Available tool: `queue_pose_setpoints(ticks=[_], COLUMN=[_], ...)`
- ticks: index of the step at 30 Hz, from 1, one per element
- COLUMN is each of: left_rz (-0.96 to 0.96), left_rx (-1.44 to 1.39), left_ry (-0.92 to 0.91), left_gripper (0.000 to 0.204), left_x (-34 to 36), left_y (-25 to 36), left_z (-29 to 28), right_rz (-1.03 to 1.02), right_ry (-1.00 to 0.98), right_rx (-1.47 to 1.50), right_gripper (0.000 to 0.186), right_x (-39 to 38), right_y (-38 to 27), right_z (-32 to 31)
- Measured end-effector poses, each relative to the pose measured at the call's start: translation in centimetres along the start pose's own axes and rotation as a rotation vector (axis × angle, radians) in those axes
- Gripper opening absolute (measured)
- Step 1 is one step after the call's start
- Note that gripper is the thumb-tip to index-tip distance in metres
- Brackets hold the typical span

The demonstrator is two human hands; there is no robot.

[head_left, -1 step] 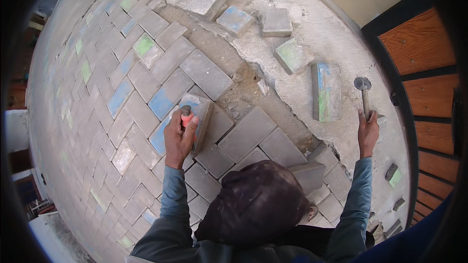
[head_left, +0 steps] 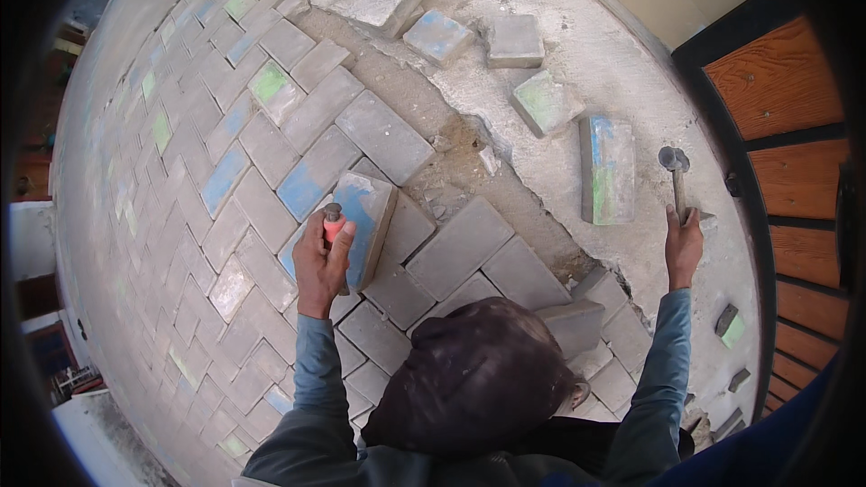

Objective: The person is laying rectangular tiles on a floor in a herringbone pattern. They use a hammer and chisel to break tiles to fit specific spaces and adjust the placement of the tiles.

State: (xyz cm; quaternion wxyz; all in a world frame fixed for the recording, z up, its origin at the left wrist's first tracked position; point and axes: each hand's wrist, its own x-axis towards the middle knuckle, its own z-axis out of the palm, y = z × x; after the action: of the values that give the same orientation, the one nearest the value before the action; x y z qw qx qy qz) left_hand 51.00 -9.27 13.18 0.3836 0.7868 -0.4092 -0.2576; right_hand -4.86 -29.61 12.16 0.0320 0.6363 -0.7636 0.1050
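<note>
My left hand [head_left: 314, 280] is closed around a chisel [head_left: 333, 229] with a red grip and a dark metal butt. Its lower end is mostly hidden by my fingers. Just right of that hand, a grey paving block [head_left: 368, 215] with blue paint on its face rests raised on the laid pavers. Out to the right, my right hand [head_left: 684, 249] grips a hammer [head_left: 673, 160] by its handle. The hammer's dark head points away from me, over the pale concrete strip and apart from the block.
Herringbone pavers [head_left: 257, 153] spread across the left. A sandy gap [head_left: 465, 140] runs along the broken concrete edge. Loose blocks, including a blue-and-green one [head_left: 609, 169], lie on the concrete. A wood-panelled gate [head_left: 771, 81] stands at right. A dark cap [head_left: 487, 370] blocks the lower middle.
My left hand has drawn the chisel slightly toward me and left, uncovering more of the block's blue face. My right hand and the hammer have hardly moved.
</note>
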Motion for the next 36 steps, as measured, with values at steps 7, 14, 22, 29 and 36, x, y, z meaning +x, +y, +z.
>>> queue_pose_setpoints(ticks=[7, 14, 22, 29, 36], left_rz=[-0.162, 0.115, 0.090, 0.092, 0.108], left_rx=[0.556, 0.573, 0.787, 0.808, 0.808], left_ry=[0.163, 0.034, 0.139, 0.139, 0.117], left_gripper=[0.038, 0.087, 0.092, 0.092, 0.091], left_x=[-2.3, 0.3, 0.5, 0.8, 0.9], left_y=[-11.5, -4.9, -4.2, -4.3, -4.0], left_z=[-4.4, 4.8, 8.5, 8.0, 9.1], right_rz=[-0.151, -0.646, -0.588, -0.929, -0.827], right_ry=[0.112, -0.377, -0.428, -0.187, -0.436], right_rx=[-0.170, 0.344, -0.118, 0.194, 0.348], right_gripper=[0.036, 0.030, 0.037, 0.037, 0.028], right_x=[0.0, -6.3, -6.5, -5.4, -5.2], right_y=[-1.6, -24.6, -31.7, -36.0, -34.2], right_z=[1.8, 6.5, 18.1, 15.6, 16.6])
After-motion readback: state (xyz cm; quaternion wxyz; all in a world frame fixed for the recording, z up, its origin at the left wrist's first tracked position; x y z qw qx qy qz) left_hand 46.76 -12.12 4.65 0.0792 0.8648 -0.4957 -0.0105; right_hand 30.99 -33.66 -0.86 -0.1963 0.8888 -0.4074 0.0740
